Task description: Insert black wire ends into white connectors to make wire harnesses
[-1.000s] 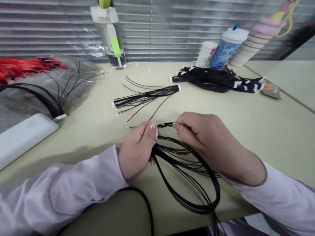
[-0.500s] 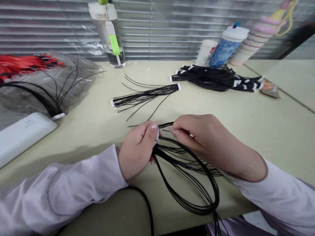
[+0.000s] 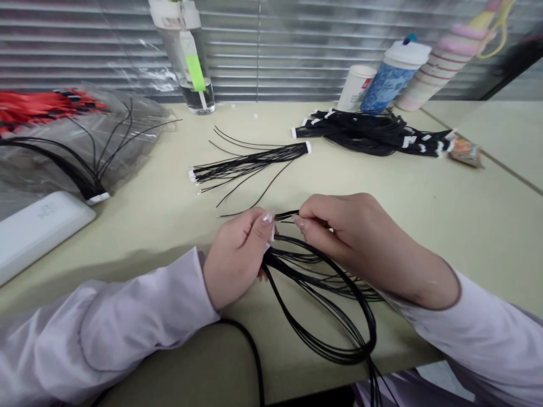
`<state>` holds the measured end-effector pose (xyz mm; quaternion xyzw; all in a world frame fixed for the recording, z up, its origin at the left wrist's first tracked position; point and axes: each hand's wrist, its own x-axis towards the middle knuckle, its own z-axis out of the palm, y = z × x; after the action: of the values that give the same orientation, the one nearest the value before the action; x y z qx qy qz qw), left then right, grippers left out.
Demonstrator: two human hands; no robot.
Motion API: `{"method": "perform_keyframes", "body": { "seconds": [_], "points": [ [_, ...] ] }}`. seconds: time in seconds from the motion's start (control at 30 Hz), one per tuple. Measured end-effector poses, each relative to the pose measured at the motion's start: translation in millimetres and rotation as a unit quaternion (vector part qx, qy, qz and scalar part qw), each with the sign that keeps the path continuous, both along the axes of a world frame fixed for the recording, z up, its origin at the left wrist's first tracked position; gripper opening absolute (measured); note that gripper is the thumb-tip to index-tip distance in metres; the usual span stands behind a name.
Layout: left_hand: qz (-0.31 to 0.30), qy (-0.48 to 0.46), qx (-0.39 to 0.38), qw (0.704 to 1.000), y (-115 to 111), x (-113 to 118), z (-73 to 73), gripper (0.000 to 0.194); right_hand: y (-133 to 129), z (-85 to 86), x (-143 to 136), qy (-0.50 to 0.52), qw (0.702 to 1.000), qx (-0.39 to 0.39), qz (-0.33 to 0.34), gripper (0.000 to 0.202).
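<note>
My left hand (image 3: 240,254) is closed around a white connector (image 3: 272,232), its thumb pressed on top. Black wires (image 3: 369,316) run from this connector and hang in wide loops below my right hand, some ends dropping past the table's front edge. My right hand (image 3: 343,229) pinches a few thin black wires (image 3: 286,215) just right of the connector, thumb and forefinger together. Behind my hands lies a loose black wire bundle (image 3: 254,161) with a white connector at each end. The far side of the held connector is hidden by my left fingers.
A pile of black harnesses (image 3: 369,133) lies at the back right beside a small packet (image 3: 465,152). Bottles and a white cup (image 3: 356,87) stand along the blinds. At left are a white case (image 3: 42,232), a plastic bag (image 3: 136,141) and red wires (image 3: 38,110).
The view has shifted slightly, so the table items sit a little higher. Both hands keep their holds, with my right hand a touch farther from the left.
</note>
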<state>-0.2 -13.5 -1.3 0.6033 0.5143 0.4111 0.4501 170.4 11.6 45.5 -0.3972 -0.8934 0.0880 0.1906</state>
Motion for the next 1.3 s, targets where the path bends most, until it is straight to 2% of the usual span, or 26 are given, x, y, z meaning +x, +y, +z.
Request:
{"method": "perform_keyframes", "body": {
  "seconds": [0.3,0.6,0.73,0.8,0.9,0.93,1.0,1.1,1.2,1.3],
  "points": [
    [-0.016,0.017,0.015,1.000,-0.6,-1.2,0.3,0.037,0.9,0.5,1.3,-0.012,0.999,-0.010,0.029,0.016],
    [-0.023,0.067,0.026,0.997,-3.5,0.1,4.6,0.036,-2.6,-10.5,-6.0,-0.043,0.999,-0.006,-0.004,0.024],
    [-0.018,0.037,0.007,0.999,-1.4,0.4,2.9,0.037,-1.4,-9.2,-3.1,-0.033,0.999,-0.001,-0.005,0.020],
    [0.003,0.007,-0.021,1.000,1.6,-0.1,-0.1,0.038,3.7,-6.0,5.4,-0.036,0.999,0.035,-0.009,0.017],
    [0.024,-0.042,-0.076,0.996,6.5,-1.7,-5.1,0.037,18.8,-4.9,22.6,-0.099,0.990,0.097,-0.029,0.049],
    [0.021,-0.046,-0.083,0.995,7.6,-2.3,-6.1,0.037,25.4,-6.3,27.7,-0.124,0.985,0.110,-0.041,0.053],
    [0.004,-0.039,-0.091,0.995,8.7,-3.0,-6.5,0.038,38.8,-10.9,34.5,-0.147,0.975,0.150,-0.077,0.052],
    [-0.028,-0.047,-0.132,0.990,7.2,-2.7,-3.9,0.040,51.7,-15.6,36.2,-0.152,0.948,0.259,-0.108,0.048],
    [-0.012,-0.058,-0.142,0.988,4.6,-1.1,-0.6,0.042,44.8,-7.4,34.0,-0.142,0.925,0.341,-0.092,0.046],
    [0.029,-0.071,-0.133,0.988,3.8,0.9,0.7,0.042,18.2,12.1,33.8,-0.088,0.930,0.350,-0.070,0.036]
  ]
}}
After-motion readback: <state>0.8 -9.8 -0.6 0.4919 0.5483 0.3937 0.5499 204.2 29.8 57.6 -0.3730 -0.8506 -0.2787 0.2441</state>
